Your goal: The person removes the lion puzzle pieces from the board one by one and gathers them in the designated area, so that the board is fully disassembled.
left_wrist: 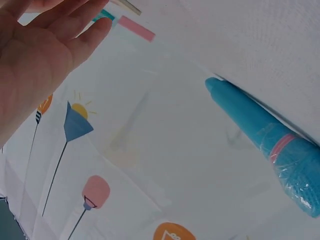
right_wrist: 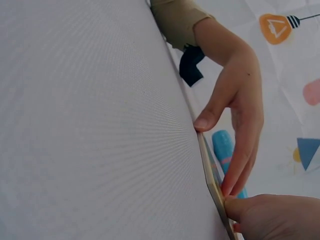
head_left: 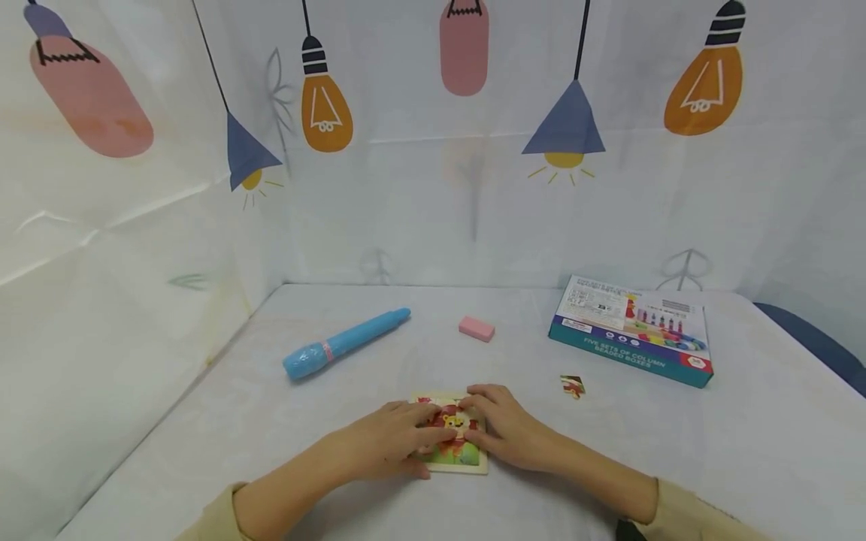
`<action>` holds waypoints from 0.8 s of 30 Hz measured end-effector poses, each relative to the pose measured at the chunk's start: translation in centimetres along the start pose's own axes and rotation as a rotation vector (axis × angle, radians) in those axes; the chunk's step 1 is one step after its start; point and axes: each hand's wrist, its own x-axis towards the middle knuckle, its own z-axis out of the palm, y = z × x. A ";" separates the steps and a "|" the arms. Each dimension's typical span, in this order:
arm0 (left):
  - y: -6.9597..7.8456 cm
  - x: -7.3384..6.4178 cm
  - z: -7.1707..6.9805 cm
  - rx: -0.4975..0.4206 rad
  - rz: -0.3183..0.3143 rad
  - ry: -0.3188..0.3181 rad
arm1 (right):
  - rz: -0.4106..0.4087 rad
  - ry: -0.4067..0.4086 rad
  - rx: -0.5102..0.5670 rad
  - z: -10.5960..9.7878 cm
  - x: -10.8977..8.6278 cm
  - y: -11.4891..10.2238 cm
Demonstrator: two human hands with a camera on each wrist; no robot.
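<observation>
A square wooden jigsaw puzzle (head_left: pixel 463 458) with a cartoon animal picture lies flat on the white table, partly covered by both hands. Over its left part rests the left hand (head_left: pixel 389 443), its fingers reaching onto the picture and its thumb at the near left edge. From the other side the right hand (head_left: pixel 510 432) touches the picture and the right edge with fingers and thumb. The right wrist view shows the left hand (right_wrist: pixel 242 105) with loosely extended fingers on the thin board (right_wrist: pixel 212 185). A loose puzzle piece (head_left: pixel 572 386) lies right of the board.
A blue, plastic-wrapped stick-like object (head_left: pixel 345 342) with a pink band lies back left. Behind the puzzle is a pink eraser-like block (head_left: pixel 476 328). A boxed bead set (head_left: pixel 632 330) sits back right. A printed curtain (head_left: pixel 419 210) borders the table's back and left.
</observation>
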 end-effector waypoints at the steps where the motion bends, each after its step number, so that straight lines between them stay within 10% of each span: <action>1: -0.1 0.0 0.0 -0.005 0.000 0.000 | -0.001 -0.001 0.005 0.0 0.0 0.1; 24: -0.4 0.0 0.2 -0.011 -0.074 -0.041 | -0.024 0.073 0.065 0.3 0.1 0.2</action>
